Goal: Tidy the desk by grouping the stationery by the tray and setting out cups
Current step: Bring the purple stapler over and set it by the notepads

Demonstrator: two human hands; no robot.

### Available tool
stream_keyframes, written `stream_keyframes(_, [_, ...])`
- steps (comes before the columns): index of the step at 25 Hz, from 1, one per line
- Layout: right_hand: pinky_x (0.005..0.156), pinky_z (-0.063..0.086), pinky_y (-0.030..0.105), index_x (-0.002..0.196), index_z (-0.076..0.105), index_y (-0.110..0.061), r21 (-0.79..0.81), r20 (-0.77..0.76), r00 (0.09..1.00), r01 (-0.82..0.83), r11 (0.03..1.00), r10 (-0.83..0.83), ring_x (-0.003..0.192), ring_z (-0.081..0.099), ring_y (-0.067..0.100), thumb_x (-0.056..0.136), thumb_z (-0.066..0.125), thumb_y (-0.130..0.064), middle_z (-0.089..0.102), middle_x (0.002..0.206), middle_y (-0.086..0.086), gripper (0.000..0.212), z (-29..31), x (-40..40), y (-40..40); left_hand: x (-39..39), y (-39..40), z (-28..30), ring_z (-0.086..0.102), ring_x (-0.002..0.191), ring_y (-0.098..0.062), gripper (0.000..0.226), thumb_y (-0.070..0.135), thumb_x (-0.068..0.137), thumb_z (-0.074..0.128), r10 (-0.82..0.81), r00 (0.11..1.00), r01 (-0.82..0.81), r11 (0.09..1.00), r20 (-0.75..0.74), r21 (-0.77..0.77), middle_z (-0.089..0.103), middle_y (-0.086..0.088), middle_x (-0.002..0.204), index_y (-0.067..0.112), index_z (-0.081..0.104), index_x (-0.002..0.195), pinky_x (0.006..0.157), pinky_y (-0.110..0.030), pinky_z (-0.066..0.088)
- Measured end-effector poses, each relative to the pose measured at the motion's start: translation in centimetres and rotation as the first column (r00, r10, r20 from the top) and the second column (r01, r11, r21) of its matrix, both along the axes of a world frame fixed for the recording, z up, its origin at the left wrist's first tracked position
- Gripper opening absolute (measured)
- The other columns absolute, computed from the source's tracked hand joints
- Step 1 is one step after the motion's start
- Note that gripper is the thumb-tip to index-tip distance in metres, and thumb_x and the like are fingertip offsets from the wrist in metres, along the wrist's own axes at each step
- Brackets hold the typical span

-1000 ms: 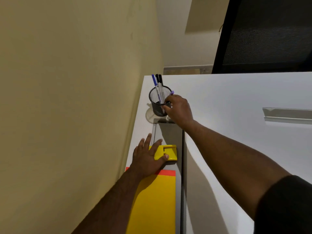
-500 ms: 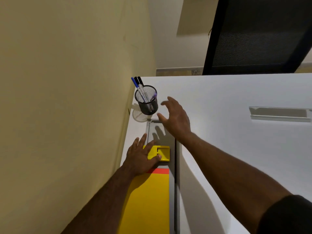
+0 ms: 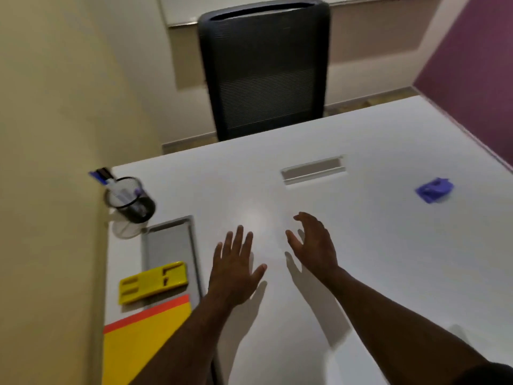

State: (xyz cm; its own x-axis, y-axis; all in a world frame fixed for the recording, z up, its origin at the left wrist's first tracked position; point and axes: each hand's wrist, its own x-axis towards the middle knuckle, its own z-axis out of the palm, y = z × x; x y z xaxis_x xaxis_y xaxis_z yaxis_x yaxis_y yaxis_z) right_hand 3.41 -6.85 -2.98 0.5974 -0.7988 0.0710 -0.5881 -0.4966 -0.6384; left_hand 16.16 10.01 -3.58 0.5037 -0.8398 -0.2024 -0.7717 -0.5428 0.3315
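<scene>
Both hands empty, fingers spread, over the bare middle of the tabletop (image 3: pixel 361 245): left hand (image 3: pixel 233 276) palm down, right hand (image 3: pixel 313 245) tilted on edge, apart from each other. Mesh pen cup (image 3: pixel 133 201) with pens (image 3: pixel 111 184) stands at the far left corner. Grey tray (image 3: pixel 169 243) runs along the left edge just beside the cup; yellow stapler-like item (image 3: pixel 152 282) lies across it, yellow pad (image 3: pixel 138 340) nearer. Blue object (image 3: pixel 434 188) near right edge, blurred.
</scene>
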Motion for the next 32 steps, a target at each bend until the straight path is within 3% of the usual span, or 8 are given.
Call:
stream_keyframes(3, [0.099, 0.047, 0.04, 0.123, 0.053, -0.018, -0.017, -0.028, 0.994, 0.108, 0.994, -0.109, 0.115, 0.059, 0.023, 0.085, 0.065, -0.037, 0.059, 0.131, 0.002, 0.044, 0.8, -4.1, -4.3, -3.2, -4.0, -1.0, -0.015, 0.15, -0.025, 0.088, 0.07, 0.087, 0.033, -0.127, 0.986, 0.144, 0.975, -0.107, 0.17, -0.024, 0.0, 0.16, 0.029, -0.01, 0.153, 0.121, -0.045, -0.001])
stream_keyframes(10, [0.096, 0.046, 0.041, 0.129, 0.049, -0.011, 0.062, -0.05, 0.89, 0.455, 0.888, -0.453, 0.115, 0.056, 0.03, 0.085, 0.065, -0.03, 0.055, 0.131, 0.011, 0.051, 0.0, -13.6, -15.4, -4.9, -10.4, -0.9, -0.018, 0.147, -0.039, 0.131, 0.079, 0.06, 0.064, -0.244, 0.968, 0.244, 0.861, -0.059, 0.446, -0.032, -0.015, 0.156, 0.034, -0.021, 0.149, 0.119, -0.052, 0.013])
stream_keyframes(15, [0.094, 0.05, 0.039, 0.118, 0.058, -0.01, 0.452, 0.003, 0.51, 0.767, 0.456, -0.86, 0.106, 0.064, 0.033, 0.086, 0.061, -0.034, 0.067, 0.115, 0.016, 0.04, -0.9, -16.8, -24.6, -5.8, -12.8, -0.4, -0.013, 0.145, -0.049, 0.148, 0.062, 0.049, 0.085, -0.186, 0.981, 0.192, 0.865, -0.058, 0.463, -0.027, -0.025, 0.155, 0.031, -0.019, 0.15, 0.117, -0.054, 0.021])
stream_keyframes(19, [0.052, 0.043, 0.032, 0.064, 0.057, -0.014, 0.665, 0.092, 0.429, 0.645, 0.376, -0.898, 0.052, 0.054, 0.02, 0.087, 0.061, -0.031, 0.059, 0.071, 0.012, 0.029, -1.4, -17.5, -29.1, -5.7, -12.5, -1.1, -0.016, 0.145, -0.048, 0.149, 0.06, 0.048, 0.087, -0.152, 0.986, 0.169, 0.895, -0.073, 0.414, -0.028, -0.022, 0.156, 0.033, -0.018, 0.15, 0.117, -0.055, 0.022])
stream_keyframes(22, [0.036, 0.03, 0.019, 0.062, 0.055, -0.015, 0.743, 0.121, 0.323, 0.598, 0.302, -0.939, 0.029, 0.035, 0.007, 0.086, 0.065, -0.028, 0.048, 0.057, 0.002, 0.029, -2.3, -17.4, -30.9, -5.6, -12.3, -1.5, -0.017, 0.145, -0.047, 0.149, 0.062, 0.047, 0.086, -0.146, 0.987, 0.162, 0.909, -0.072, 0.385, -0.03, -0.02, 0.155, 0.034, -0.02, 0.149, 0.116, -0.055, 0.022])
stream_keyframes(28, [0.048, 0.042, 0.024, 0.105, 0.063, -0.011, 0.747, 0.028, 0.266, 0.635, 0.197, -0.964, 0.063, 0.058, 0.016, 0.08, 0.065, -0.022, 0.063, 0.085, 0.006, 0.028, -1.9, -16.2, -31.5, -5.6, -12.2, -1.6, -0.021, 0.145, -0.043, 0.153, 0.062, 0.043, 0.087, -0.114, 0.989, 0.14, 0.925, -0.095, 0.354, -0.035, -0.016, 0.155, 0.037, -0.023, 0.148, 0.118, -0.053, 0.018])
stream_keyframes(30, [0.054, 0.045, 0.025, 0.103, 0.062, -0.012, 0.763, 0.023, 0.249, 0.621, 0.177, -0.968, 0.077, 0.063, 0.02, 0.077, 0.061, -0.018, 0.063, 0.096, 0.007, 0.027, -1.5, -14.3, -29.4, -5.3, -11.8, -1.2, -0.021, 0.146, -0.04, 0.155, 0.061, 0.041, 0.088, -0.08, 0.991, 0.112, 0.932, -0.107, 0.344, -0.033, -0.013, 0.156, 0.035, -0.019, 0.149, 0.12, -0.048, 0.015])
stream_keyframes(32, [0.061, 0.048, 0.03, 0.084, 0.062, -0.015, 0.722, 0.053, 0.374, 0.626, 0.295, -0.926, 0.076, 0.062, 0.022, 0.076, 0.055, -0.02, 0.064, 0.094, 0.007, 0.011, -1.2, -11.5, -25.6, -5.0, -11.3, -0.9, -0.017, 0.148, -0.034, 0.155, 0.062, 0.039, 0.087, -0.067, 0.991, 0.101, 0.944, -0.119, 0.314, -0.025, -0.009, 0.16, 0.029, -0.013, 0.153, 0.121, -0.042, 0.013])
